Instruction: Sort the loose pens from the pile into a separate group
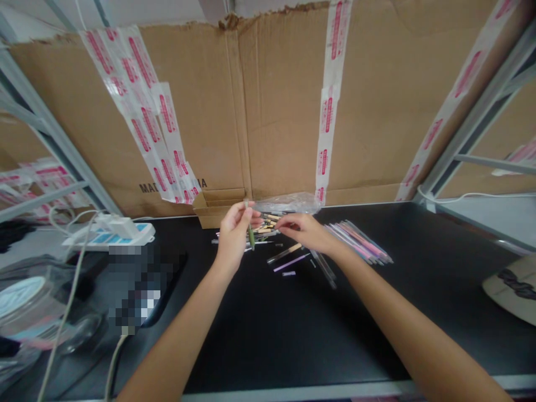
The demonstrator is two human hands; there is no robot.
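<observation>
My left hand (235, 229) is closed around a slim green pen (251, 238), held nearly upright with its lower end showing below the fingers. To its right, my right hand (307, 230) has its fingers bent together in a pinch over the edge of a loose pile of pens and pen parts (264, 224); what is between the fingertips is too small to tell. On the black tabletop below lie a pen with a tan section (285, 254), a thin purple stick (292, 262) and a small clear piece (288, 273).
Right of my hands lies a row of pink, purple and clear pens (360, 241). Behind are a small cardboard box (218, 206) and a clear plastic bag (288, 202). A power strip (113, 231), a phone (146, 290) with cable, and a pale cap (513, 287) flank the area.
</observation>
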